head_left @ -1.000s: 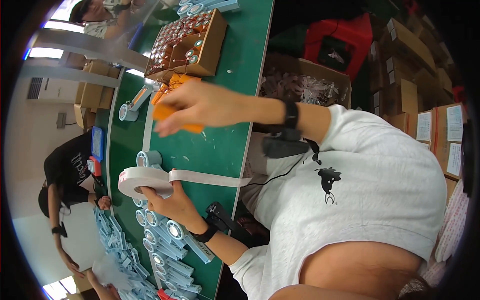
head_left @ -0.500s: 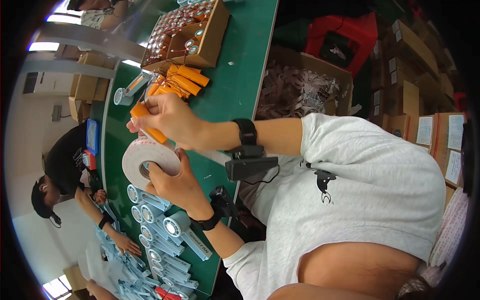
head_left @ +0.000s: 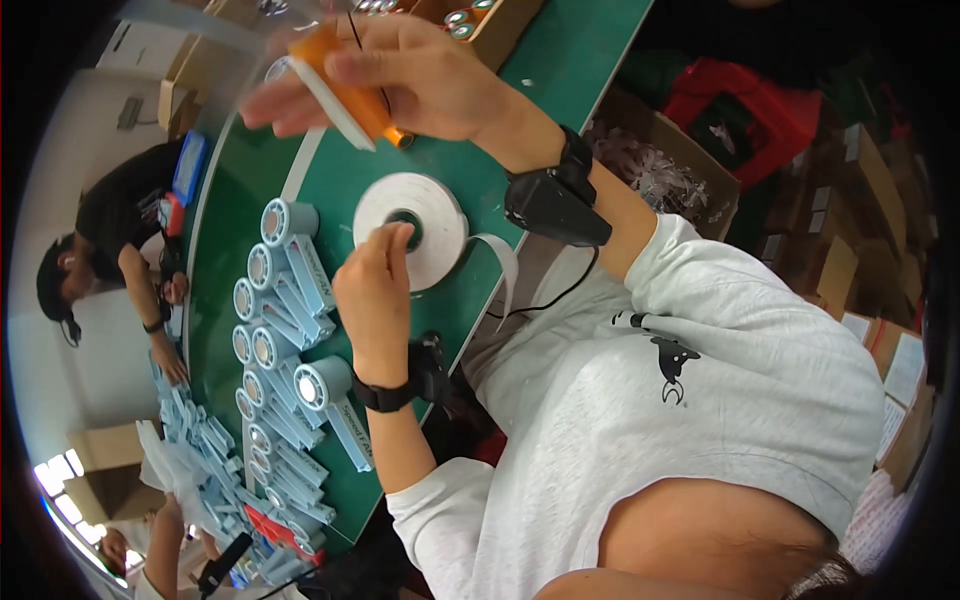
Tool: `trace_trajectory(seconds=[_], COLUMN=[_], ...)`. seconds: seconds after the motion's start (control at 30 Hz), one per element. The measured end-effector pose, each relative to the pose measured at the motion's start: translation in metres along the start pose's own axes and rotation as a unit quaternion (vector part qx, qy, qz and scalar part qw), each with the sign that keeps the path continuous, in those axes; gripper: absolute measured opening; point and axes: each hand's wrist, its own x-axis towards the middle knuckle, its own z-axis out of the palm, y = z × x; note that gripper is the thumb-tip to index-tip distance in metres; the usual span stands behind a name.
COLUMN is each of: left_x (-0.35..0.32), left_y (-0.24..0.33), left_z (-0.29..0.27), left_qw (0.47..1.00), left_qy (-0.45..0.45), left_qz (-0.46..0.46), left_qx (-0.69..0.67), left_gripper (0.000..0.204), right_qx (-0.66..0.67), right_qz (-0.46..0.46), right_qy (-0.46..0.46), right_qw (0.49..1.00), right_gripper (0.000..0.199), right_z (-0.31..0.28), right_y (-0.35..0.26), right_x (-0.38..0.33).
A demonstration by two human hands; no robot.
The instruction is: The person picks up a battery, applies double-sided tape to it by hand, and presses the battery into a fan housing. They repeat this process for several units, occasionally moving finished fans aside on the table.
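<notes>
A raised orange battery pack (head_left: 352, 95) with a thin dark wire is gripped by my right hand (head_left: 425, 78), whose fingers are partly blurred. One side of the pack carries a white strip (head_left: 335, 108). On the green table, the white tape roll (head_left: 438, 235) lies nearly face-up, and its loose tail (head_left: 500, 262) curls toward my body. My left hand (head_left: 375, 285) overlaps the roll by its core, thumb and fingers drawn together; what they hold, if anything, is hidden. Several light-blue handheld fans (head_left: 318, 385) lie in rows beyond my left forearm.
A cardboard box (head_left: 515, 35) of cells stands at the table's far end. Across the green table (head_left: 210, 290), a co-worker (head_left: 125, 215) in black leans over a pile of blue parts (head_left: 190, 420). A red stool (head_left: 735, 120) and a box of scraps (head_left: 660, 170) stand to the right.
The battery pack has moved up and away from the tape roll in my right hand. The roll has shifted nearer my body, and the view has turned slightly.
</notes>
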Motion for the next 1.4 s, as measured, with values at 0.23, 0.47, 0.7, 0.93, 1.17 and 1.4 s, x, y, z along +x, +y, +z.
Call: trace_trajectory(seconds=[0.23, 0.47, 0.7, 0.93, 1.17, 1.4], left_x=[-0.061, -0.100, -0.101, -0.114, -0.094, -0.098], left_y=[-0.027, -0.058, -0.044, -0.070, -0.051, -0.055], left_z=[-0.085, -0.085, -0.056, -0.047, -0.027, -0.025], left_qw=[0.937, 0.982, 0.982, 0.984, 0.958, 0.985], left_qy=[0.027, -0.036, 0.100, 0.063, 0.062, 0.145], left_qz=[0.049, -0.174, -0.078, 0.108, 0.130, -0.014], left_qx=[0.345, 0.066, 0.139, 0.124, 0.249, -0.098], left_gripper=[0.049, 0.055, 0.045, 0.033, 0.022, 0.008], right_qx=[-0.035, -0.298, -0.345, -0.392, -0.397, -0.496], right_qz=[0.010, 0.107, 0.185, 0.142, 0.119, 0.082], right_qy=[-0.106, -0.069, -0.211, -0.260, -0.305, -0.399], right_qw=[0.994, 0.946, 0.896, 0.871, 0.857, 0.767], right_gripper=[0.029, 0.022, 0.030, 0.024, 0.020, 0.015], right_z=[-0.032, 0.003, 0.052, 0.070, 0.049, 0.050], right_y=[0.025, 0.023, 0.040, 0.060, 0.067, 0.058], right_x=[-0.032, -0.050, -0.066, -0.056, -0.056, -0.068])
